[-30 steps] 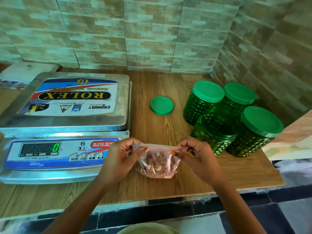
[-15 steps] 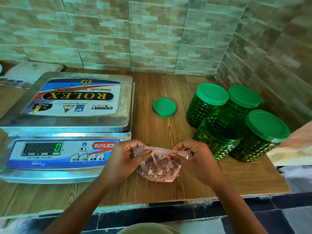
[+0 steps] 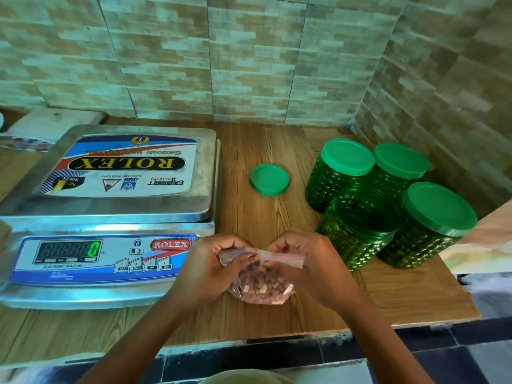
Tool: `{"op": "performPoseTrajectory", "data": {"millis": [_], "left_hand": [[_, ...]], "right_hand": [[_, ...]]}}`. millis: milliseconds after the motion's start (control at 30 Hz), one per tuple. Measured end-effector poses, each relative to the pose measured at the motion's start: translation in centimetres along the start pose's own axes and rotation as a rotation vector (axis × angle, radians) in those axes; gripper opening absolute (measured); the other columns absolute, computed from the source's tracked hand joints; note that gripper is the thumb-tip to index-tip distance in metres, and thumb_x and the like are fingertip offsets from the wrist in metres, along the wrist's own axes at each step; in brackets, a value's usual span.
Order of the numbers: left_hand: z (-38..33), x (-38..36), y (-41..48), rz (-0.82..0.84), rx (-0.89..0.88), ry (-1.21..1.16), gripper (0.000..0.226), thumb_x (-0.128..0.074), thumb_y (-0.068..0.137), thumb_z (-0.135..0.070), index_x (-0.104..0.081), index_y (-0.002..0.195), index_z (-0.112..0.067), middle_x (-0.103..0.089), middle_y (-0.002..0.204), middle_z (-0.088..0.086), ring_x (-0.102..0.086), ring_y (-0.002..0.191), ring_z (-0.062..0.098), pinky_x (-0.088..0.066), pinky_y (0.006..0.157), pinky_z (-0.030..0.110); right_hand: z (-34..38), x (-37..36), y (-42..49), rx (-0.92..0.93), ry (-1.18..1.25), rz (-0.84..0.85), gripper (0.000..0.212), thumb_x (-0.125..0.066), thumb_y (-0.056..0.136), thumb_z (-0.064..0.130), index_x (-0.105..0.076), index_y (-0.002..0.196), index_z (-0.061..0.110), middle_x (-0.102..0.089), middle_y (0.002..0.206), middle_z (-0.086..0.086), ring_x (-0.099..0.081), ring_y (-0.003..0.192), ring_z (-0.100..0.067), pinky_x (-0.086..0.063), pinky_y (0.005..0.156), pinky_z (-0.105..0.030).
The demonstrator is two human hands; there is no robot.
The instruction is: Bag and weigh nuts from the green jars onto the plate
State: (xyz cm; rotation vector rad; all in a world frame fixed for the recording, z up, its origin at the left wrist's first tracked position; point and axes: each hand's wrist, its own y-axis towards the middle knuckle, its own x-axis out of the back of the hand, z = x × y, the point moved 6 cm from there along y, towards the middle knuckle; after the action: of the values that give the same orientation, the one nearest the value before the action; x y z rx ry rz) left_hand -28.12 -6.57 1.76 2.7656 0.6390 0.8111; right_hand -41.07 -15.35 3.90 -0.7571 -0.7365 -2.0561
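We see a small clear bag (image 3: 260, 286) of nuts resting on the wooden table (image 3: 277, 322), just beside the scale (image 3: 110, 206), whose display reads 0. The left hand (image 3: 210, 268) and right hand (image 3: 313, 267) each pinch its zip strip, fingers curled onto it. An open green jar (image 3: 357, 225) stands just right of the hands, its lid (image 3: 269, 179) lying apart behind them.

Bare strip of brown wooden countertop (image 3: 243, 217) between boxy steel electronic scale (image 3: 116, 206), left, and cluster of four green dimpled plastic jars (image 3: 354, 245), right. Blocked partway back by loose round green plastic lid (image 3: 269, 179). Tiled wall (image 3: 443, 106) hard behind jars.
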Motion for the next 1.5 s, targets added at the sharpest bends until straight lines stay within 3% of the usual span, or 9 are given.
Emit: {"op": "performPoseTrajectory", "data": {"millis": [300,433,633,733,1033,1133,1267,1400,1500], "left_hand": [[-0.3,0.6,-0.3,-0.062,-0.037,0.08,0.019,-0.075,0.075,-0.009,-0.068,0.079,-0.027,-0.064,0.072,-0.024,-0.063,0.073,-0.004,-0.045,0.057,0.005],[-0.1,1.4,-0.6,-0.096,0.009,0.047,0.028,-0.074,0.075,-0.006,-0.065,0.077,-0.033,-0.067,0.076,-0.022,-0.06,0.06,-0.007,-0.04,0.046,0.004],[0.0,2.5,-0.5,-0.118,-0.007,0.104,0.021,-0.071,0.074,-0.022,-0.062,0.078,-0.041,-0.067,0.086,-0.023,-0.064,0.073,-0.001,-0.05,0.06,0.014],[0.3,3.0,-0.7,-0.111,0.015,0.096,0.01,-0.064,0.071,-0.034,-0.063,0.078,-0.041,-0.067,0.086,-0.024,-0.064,0.073,-0.001,-0.051,0.064,0.014],[1.1,3.7,-1.1,-0.142,0.065,0.031,0.011,-0.067,0.071,-0.025,-0.067,0.078,-0.033,-0.07,0.081,-0.022,-0.066,0.074,-0.002,-0.049,0.07,0.008],[2.1,3.0,-1.4,-0.068,0.178,-0.094,0.019,-0.072,0.07,-0.012,-0.069,0.083,-0.026,-0.072,0.088,-0.016,-0.067,0.083,0.0,-0.051,0.076,0.011],[3.2,0.4,-2.7,0.152,0.392,-0.278,0.087,-0.082,0.049,-0.025,-0.043,0.127,-0.032,-0.064,0.117,-0.01,-0.06,0.109,0.002,-0.049,0.093,0.023],[3.0,-1.8,-3.3,0.18,0.447,-0.257,0.098,-0.083,0.057,-0.009,-0.027,0.131,-0.039,-0.057,0.114,-0.019,-0.056,0.106,-0.01,-0.05,0.084,0.015],[3.7,-2.1,-3.3,0.137,0.481,-0.317,0.098,-0.081,0.063,-0.001,-0.026,0.137,-0.034,-0.059,0.122,-0.007,-0.059,0.11,0.002,-0.053,0.088,0.026]], "right_hand": [[0.3,-0.2,0.3,0.065,-0.191,-0.031,0.012,-0.07,0.079,0.016,-0.067,0.085,0.025,-0.052,0.081,0.025,-0.048,0.081,0.002,-0.038,0.078,-0.029],[-0.3,0.5,-0.2,0.05,-0.185,-0.063,0.006,-0.061,0.079,0.031,-0.066,0.082,0.027,-0.049,0.077,0.029,-0.048,0.079,0.002,-0.04,0.073,-0.028],[-1.8,1.8,-1.2,0.014,-0.184,-0.091,0.017,-0.052,0.08,0.045,-0.062,0.079,0.032,-0.046,0.073,0.032,-0.045,0.078,0.006,-0.037,0.067,-0.026],[-2.1,2.4,-1.7,0.024,-0.199,-0.099,0.017,-0.054,0.08,0.044,-0.063,0.079,0.03,-0.047,0.075,0.031,-0.048,0.078,0.003,-0.043,0.068,-0.029],[-2.5,3.1,-2.4,-0.014,-0.083,-0.117,0.005,-0.057,0.079,0.041,-0.058,0.081,0.037,-0.057,0.077,0.023,-0.056,0.075,-0.001,-0.046,0.064,-0.017],[-3.1,1.8,-2.8,-0.126,0.052,-0.055,0.025,-0.069,0.07,0.044,-0.053,0.09,0.04,-0.059,0.085,0.021,-0.057,0.084,0.003,-0.045,0.068,-0.009],[-4.6,-2.2,-3.8,-0.333,0.23,0.128,0.096,-0.088,0.044,0.036,-0.034,0.125,0.039,-0.051,0.109,0.029,-0.052,0.099,0.018,-0.046,0.08,-0.005],[-5.5,-5.1,-4.3,-0.37,0.304,0.073,0.074,-0.091,0.05,0.025,-0.048,0.108,0.04,-0.063,0.1,0.02,-0.057,0.097,0.012,-0.051,0.08,-0.014],[-5.9,-4.8,-4.1,-0.362,0.295,-0.039,0.059,-0.09,0.054,0.014,-0.053,0.094,0.039,-0.065,0.087,0.023,-0.059,0.088,0.012,-0.047,0.068,-0.007]]}}
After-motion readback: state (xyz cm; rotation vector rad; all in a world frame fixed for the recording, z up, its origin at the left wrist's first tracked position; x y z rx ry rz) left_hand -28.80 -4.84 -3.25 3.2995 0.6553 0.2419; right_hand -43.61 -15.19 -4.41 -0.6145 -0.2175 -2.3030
